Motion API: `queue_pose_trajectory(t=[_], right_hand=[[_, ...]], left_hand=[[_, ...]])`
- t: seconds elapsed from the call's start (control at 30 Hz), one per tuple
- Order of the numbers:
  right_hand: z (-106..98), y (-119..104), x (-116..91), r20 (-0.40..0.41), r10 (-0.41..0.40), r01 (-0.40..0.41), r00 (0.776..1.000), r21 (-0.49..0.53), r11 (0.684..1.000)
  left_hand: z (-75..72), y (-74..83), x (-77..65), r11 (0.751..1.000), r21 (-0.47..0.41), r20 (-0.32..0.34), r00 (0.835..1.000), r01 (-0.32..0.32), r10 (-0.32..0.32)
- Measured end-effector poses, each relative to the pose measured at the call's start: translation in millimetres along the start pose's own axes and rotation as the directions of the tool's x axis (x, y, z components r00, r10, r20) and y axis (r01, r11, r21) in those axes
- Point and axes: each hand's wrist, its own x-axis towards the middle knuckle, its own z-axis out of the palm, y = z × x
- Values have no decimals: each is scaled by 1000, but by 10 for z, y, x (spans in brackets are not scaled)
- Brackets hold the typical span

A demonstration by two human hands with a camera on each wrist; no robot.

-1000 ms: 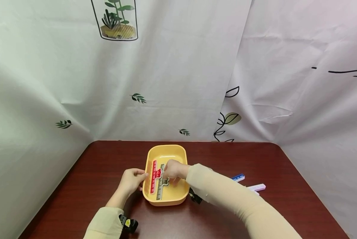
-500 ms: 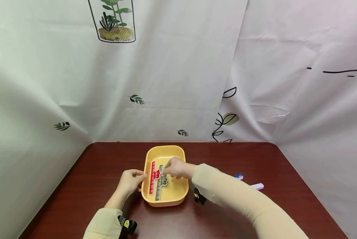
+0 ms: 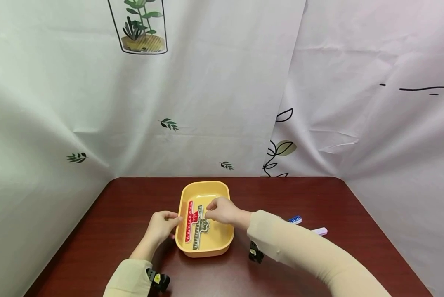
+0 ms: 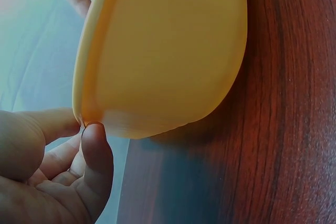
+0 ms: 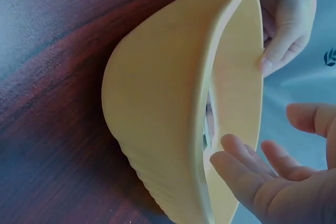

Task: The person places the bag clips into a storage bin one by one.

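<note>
In the head view my left hand (image 3: 160,227) pinches the left rim of a yellow plastic tub (image 3: 219,242); the left wrist view shows thumb and finger (image 4: 96,142) meeting on that rim. A red flat piece with a piano-key pattern (image 3: 189,225) lies along the tub's left side. Beside it is a dark green one (image 3: 196,236) of the same sort. My right hand (image 3: 225,210) hovers over the tub's right half. In the right wrist view its fingers (image 5: 239,174) are loosely spread, apart from the pieces, with nothing between them.
On the dark red-brown table (image 3: 140,194), to the right, lie a blue keyboard-patterned piece (image 3: 295,220) and a lilac bar (image 3: 320,231), both partly behind the right sleeve (image 3: 300,247). A white patterned cloth (image 3: 222,103) hangs behind the table.
My right hand has let go of the green piece and drawn up and to the right, away from it. The left hand stays on the rim.
</note>
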Motion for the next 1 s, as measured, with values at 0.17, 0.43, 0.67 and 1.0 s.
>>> queue_pose_trajectory(t=[0.17, 0.43, 0.67, 1.0], right_hand=[[-7, 30, -56, -22, -9, 9, 1000, -4, 1000], [-49, 71, -128, -64, -37, 36, 997, -27, 999], [-91, 142, -183, -81, -82, 79, 993, -35, 996], [-183, 196, -239, -115, -92, 90, 989, -23, 996]], left_hand=[[3, -14, -6, 1000, 6, -1, 1000, 2, -2], [8, -14, -16, 1000, 5, -3, 1000, 2, -2], [0, -16, -23, 1000, 4, 2, 1000, 10, -10], [-5, -12, -19, 1000, 5, 2, 1000, 10, -10]])
